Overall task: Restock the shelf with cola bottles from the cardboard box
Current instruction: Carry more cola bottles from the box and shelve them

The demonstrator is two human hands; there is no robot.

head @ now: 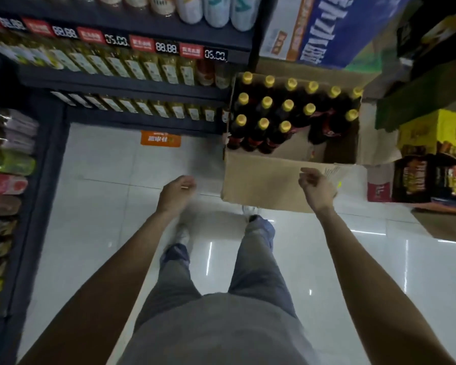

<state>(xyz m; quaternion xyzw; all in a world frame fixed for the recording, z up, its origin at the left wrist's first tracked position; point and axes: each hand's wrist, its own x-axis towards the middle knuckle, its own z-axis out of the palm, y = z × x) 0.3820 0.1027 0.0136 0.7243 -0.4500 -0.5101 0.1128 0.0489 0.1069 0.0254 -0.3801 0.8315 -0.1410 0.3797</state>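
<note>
An open cardboard box (269,180) stands on the floor ahead and to the right, against the end of the shelf (132,86). Several dark cola bottles (263,125) with yellow caps stand upright in it; its near right corner is bare. My left hand (175,193) hovers over the tiles just left of the box, fingers loosely curled, holding nothing. In front of the box's near wall my right hand (317,187) hangs, fingers half curled and apart, also holding nothing. Neither hand touches the box or a bottle.
The dark shelf carries rows of yellow-labelled bottles and price tags (166,47). Packaged goods (5,180) line a rack at the left. A blue carton (327,30) and stacked boxes (432,159) crowd the right. An orange floor sticker (160,139) lies on glossy white tiles. My legs are below.
</note>
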